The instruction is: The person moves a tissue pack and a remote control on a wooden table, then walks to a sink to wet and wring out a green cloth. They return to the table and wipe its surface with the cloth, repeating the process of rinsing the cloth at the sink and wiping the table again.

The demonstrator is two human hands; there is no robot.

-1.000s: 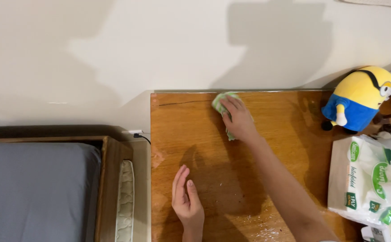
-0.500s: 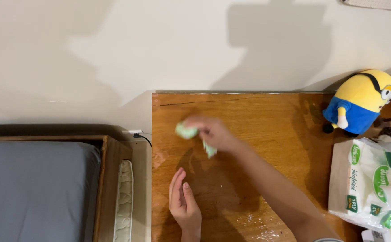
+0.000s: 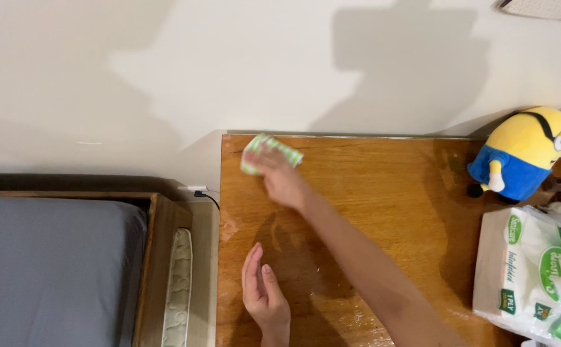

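Far left of the wooden table (image 3: 383,212) sits a bed w/ grey mattress (image 3: 49,270) in a wood frame, and a black plug (image 3: 201,191) shows in the gap just beside the table's left edge. On the table, near its front-left edge, the left hand (image 3: 264,295) rests flat and relaxed, fingers together, gripping nothing. Up at the table's back-left corner the right hand (image 3: 280,177) presses a green-and-white cloth (image 3: 269,153) against the wood – fingers spread over it, holding it down, slightly blurred. To wipe well here, I'd judge: keep palm pressure even, run the cloth right into that corner, overlap strokes – the surface nearer the front looks wet and streaky. At the table's right end stand a yellow-and-blue plush toy (image 3: 525,154) and, nearer the front, a white-and-green tissue pack (image 3: 527,276).
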